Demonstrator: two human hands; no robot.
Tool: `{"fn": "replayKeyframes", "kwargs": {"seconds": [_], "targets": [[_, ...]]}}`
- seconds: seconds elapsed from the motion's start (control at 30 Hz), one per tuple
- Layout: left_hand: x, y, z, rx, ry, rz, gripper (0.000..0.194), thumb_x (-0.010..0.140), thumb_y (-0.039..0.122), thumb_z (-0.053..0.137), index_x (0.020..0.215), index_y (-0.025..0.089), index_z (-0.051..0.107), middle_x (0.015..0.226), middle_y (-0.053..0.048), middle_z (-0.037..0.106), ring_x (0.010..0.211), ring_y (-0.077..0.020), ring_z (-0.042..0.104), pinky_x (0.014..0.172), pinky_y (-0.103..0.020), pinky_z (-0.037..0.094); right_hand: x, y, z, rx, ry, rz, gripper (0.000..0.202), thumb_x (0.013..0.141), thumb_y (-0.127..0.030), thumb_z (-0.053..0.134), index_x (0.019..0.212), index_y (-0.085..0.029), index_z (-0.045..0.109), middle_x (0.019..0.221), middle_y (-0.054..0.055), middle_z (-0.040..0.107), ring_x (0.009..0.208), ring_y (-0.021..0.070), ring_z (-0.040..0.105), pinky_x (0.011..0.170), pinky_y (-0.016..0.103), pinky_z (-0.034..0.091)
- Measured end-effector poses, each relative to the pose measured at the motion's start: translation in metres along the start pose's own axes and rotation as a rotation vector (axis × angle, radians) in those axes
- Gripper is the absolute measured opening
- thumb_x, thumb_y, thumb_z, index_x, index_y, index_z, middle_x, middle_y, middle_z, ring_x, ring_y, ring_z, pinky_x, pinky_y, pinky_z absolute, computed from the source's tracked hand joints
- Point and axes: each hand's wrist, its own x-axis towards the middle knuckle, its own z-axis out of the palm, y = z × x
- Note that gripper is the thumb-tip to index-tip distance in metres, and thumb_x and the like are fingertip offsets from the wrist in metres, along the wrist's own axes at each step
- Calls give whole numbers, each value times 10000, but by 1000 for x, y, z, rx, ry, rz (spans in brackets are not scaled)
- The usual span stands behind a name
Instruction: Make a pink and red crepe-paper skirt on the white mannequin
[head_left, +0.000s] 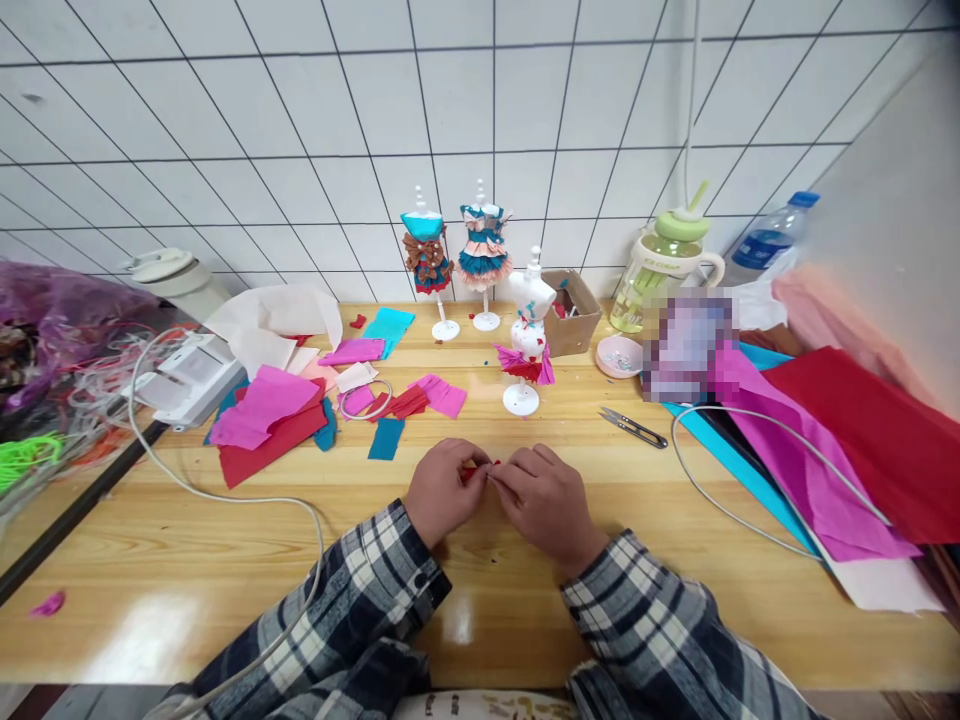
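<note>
My left hand (446, 488) and my right hand (544, 500) meet above the wooden table, fingertips pinched together. Between them is a small piece of red crepe paper (468, 474), mostly hidden by the fingers. Just beyond stands a white miniature dress form (531, 335) with a pink and red ruffle round its lower part. Two dressed miniature forms are behind it: one in blue, brown and red (426, 250), the other in teal and peach ruffles (484, 250). Thread snips (634, 427) lie right of my right hand.
Cut crepe paper pieces (270, 410) and a looped cable (225, 492) lie left. A small cardboard box (574, 325), a pink dish (619, 357), a green-lidded bottle (660, 265) and large crepe sheets (870, 430) are right. A white power strip (191, 375) sits far left.
</note>
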Motion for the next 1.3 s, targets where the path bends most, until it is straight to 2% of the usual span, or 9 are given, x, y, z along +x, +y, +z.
{"fn": "replayKeyframes", "kwargs": {"seconds": [0.17, 0.27, 0.4, 0.5, 0.67, 0.93, 1.07, 1.2, 1.3], "targets": [[-4, 3, 4, -965, -80, -410, 154, 723, 290, 692, 753, 141, 672, 677, -22, 644, 621, -126, 549, 635, -259, 409, -1, -6, -2, -16, 142, -75, 147, 889, -197, 560, 930, -228, 698, 717, 32, 634, 673, 166, 489, 652, 315, 370], [-7, 5, 9, -1308, -129, -490, 210, 671, 285, 765, 799, 135, 695, 710, -30, 663, 659, -122, 572, 665, -247, 418, -1, -10, 2, 272, 239, 116, 109, 873, -213, 582, 864, -222, 690, 715, 27, 628, 672, 153, 524, 647, 295, 414], [-8, 3, 10, -1233, -146, -423, 216, 708, 312, 762, 809, 129, 709, 690, -27, 658, 648, -112, 560, 676, -244, 414, 1, -9, 11, 763, 225, 543, 105, 816, -301, 641, 791, -200, 660, 719, 16, 622, 634, 140, 553, 570, 263, 443], [-5, 0, 6, -1013, -146, -366, 250, 740, 372, 731, 804, 131, 712, 701, -27, 660, 673, -124, 557, 703, -254, 420, 3, 0, 17, 984, 123, 679, 152, 762, -339, 679, 805, -193, 676, 766, 26, 666, 688, 159, 587, 625, 281, 469], [1, 0, -5, -712, -233, -284, 307, 781, 437, 666, 777, 134, 717, 684, -26, 658, 687, -143, 554, 716, -262, 429, 3, 16, 20, 1078, -34, 727, 217, 717, -353, 712, 868, -199, 726, 771, 21, 687, 649, 145, 542, 616, 284, 429], [3, -8, -12, -689, -439, -257, 326, 809, 445, 638, 755, 129, 702, 678, -17, 663, 668, -127, 561, 697, -244, 428, 4, 22, 16, 1156, -180, 667, 185, 687, -305, 722, 833, -192, 710, 693, -12, 639, 601, 116, 487, 590, 264, 387], [4, -9, -11, -811, -488, -291, 266, 767, 392, 700, 816, 131, 688, 740, -26, 679, 703, -136, 591, 722, -261, 452, 5, 21, 12, 1236, -280, 622, 194, 701, -339, 723, 800, -180, 673, 725, -4, 640, 647, 125, 538, 632, 270, 423], [5, -11, -10, -1067, -309, -368, 280, 667, 293, 787, 866, 147, 656, 835, -40, 674, 779, -155, 614, 734, -272, 469, 4, 16, 12, 1243, -242, 562, 182, 733, -339, 698, 790, -181, 626, 730, -7, 625, 666, 125, 543, 628, 259, 430], [5, -11, -10, -1022, -99, -350, 238, 702, 335, 753, 827, 156, 659, 838, -56, 676, 812, -172, 618, 742, -284, 469, 3, 14, 17, 1203, -138, 615, 176, 733, -325, 685, 790, -188, 590, 705, -25, 588, 618, 107, 498, 580, 237, 395]]}}
